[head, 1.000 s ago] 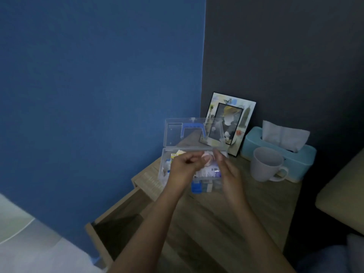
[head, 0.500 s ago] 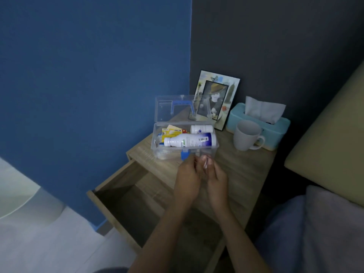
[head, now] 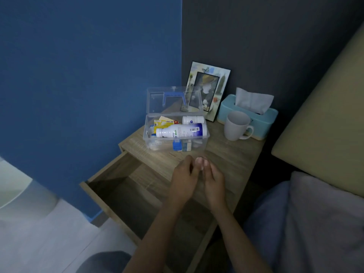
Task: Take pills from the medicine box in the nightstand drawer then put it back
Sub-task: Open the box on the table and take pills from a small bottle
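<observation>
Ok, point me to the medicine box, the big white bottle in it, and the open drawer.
medicine box [head: 204, 141]: head view, on its clear right front wall.
big white bottle [head: 182, 130]: head view, on the middle of its label, lying on its side.
open drawer [head: 126, 196]: head view, on its bare wooden floor.

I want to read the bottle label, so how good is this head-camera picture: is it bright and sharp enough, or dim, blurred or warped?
Head view: dim, bluish room light, no glare. The large white bottle in the open medicine box shows a barcode, but its print is too small to read. The left hand and right hand are slightly soft. The open drawer is deep in shadow. Wide-angle warping bends the frame edges.
</observation>
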`<action>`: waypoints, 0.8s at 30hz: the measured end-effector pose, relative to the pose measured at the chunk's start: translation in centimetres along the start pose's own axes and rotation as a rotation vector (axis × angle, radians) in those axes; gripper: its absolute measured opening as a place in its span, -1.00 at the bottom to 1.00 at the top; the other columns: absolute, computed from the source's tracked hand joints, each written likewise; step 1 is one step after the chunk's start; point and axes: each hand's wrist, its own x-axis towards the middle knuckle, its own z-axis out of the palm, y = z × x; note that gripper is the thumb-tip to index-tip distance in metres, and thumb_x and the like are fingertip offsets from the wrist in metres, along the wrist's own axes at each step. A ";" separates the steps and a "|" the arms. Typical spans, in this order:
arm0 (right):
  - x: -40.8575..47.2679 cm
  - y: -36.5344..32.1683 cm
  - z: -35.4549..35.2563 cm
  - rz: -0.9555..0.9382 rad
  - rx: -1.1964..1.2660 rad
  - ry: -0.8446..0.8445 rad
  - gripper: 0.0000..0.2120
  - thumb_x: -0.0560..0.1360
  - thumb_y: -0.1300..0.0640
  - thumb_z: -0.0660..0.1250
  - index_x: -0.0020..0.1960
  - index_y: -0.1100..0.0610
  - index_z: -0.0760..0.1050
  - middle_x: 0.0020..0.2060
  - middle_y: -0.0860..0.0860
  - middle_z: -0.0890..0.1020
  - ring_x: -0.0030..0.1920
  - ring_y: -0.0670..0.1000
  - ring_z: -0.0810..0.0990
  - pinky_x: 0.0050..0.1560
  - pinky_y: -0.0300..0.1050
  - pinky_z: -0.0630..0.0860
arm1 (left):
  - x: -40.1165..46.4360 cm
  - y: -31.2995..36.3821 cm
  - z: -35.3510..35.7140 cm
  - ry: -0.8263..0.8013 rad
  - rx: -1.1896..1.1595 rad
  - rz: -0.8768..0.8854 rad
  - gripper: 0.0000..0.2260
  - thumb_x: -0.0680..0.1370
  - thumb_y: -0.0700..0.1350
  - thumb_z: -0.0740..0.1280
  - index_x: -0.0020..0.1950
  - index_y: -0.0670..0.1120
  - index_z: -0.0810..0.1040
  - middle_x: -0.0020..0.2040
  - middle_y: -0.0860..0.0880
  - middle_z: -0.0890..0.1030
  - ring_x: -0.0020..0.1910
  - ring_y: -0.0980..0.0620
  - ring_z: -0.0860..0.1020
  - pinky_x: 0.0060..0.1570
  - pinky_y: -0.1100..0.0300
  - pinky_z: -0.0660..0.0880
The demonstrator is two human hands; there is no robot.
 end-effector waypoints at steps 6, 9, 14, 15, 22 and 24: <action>-0.4 0.1 -0.7 -0.024 -0.001 0.010 -0.74 0.64 0.21 0.15 0.25 0.13 0.53 0.19 0.07 0.64 0.23 -0.01 0.59 0.35 -0.11 0.44 | -0.4 0.5 0.0 0.016 -0.081 -0.063 -0.68 0.58 0.17 0.13 -0.13 -0.02 0.53 -0.24 0.04 0.60 -0.23 0.16 0.56 -0.24 0.32 0.42; -0.3 0.1 -0.8 -0.019 0.006 0.018 -0.74 0.64 0.21 0.16 0.25 0.12 0.52 0.20 0.09 0.63 0.25 0.02 0.58 0.36 -0.10 0.43 | -0.4 0.2 0.2 0.002 -0.121 -0.015 -0.75 0.58 0.06 0.24 -0.08 -0.09 0.58 -0.18 -0.04 0.64 -0.17 0.05 0.59 -0.17 0.25 0.49; -0.3 0.1 -0.8 -0.024 0.015 0.005 -0.75 0.64 0.21 0.15 0.22 0.09 0.54 0.16 0.05 0.64 0.15 -0.09 0.61 0.26 -0.25 0.47 | -0.1 0.5 0.3 0.014 -0.127 -0.120 -0.74 0.57 0.13 0.22 -0.25 0.05 0.51 -0.34 0.08 0.57 -0.33 0.24 0.54 -0.31 0.47 0.42; -0.2 0.2 -0.8 -0.026 0.005 -0.002 -0.73 0.64 0.20 0.14 0.24 0.15 0.55 0.18 0.07 0.64 0.18 -0.06 0.61 0.29 -0.20 0.47 | -0.1 0.5 0.3 0.011 -0.174 -0.130 -0.77 0.56 0.12 0.24 -0.24 0.07 0.51 -0.32 0.09 0.59 -0.30 0.26 0.56 -0.24 0.45 0.46; -0.2 0.9 -0.7 -0.021 0.000 -0.033 -0.75 0.63 0.23 0.17 0.24 0.07 0.52 0.11 -0.05 0.64 0.04 -0.40 0.59 0.11 -0.52 0.44 | 0.5 0.4 0.2 0.048 -0.176 -0.264 -0.73 0.52 0.05 0.31 -0.35 0.00 0.50 -0.40 0.05 0.58 -0.35 0.12 0.57 -0.34 0.37 0.39; 0.0 0.9 -0.7 -0.012 0.030 -0.030 -0.76 0.63 0.23 0.17 0.20 0.02 0.52 0.13 0.00 0.65 0.06 -0.32 0.61 0.12 -0.46 0.47 | 0.7 0.4 0.4 0.053 -0.185 -0.313 -0.73 0.51 0.06 0.31 -0.34 -0.02 0.51 -0.37 0.02 0.59 -0.32 0.06 0.59 -0.34 0.34 0.42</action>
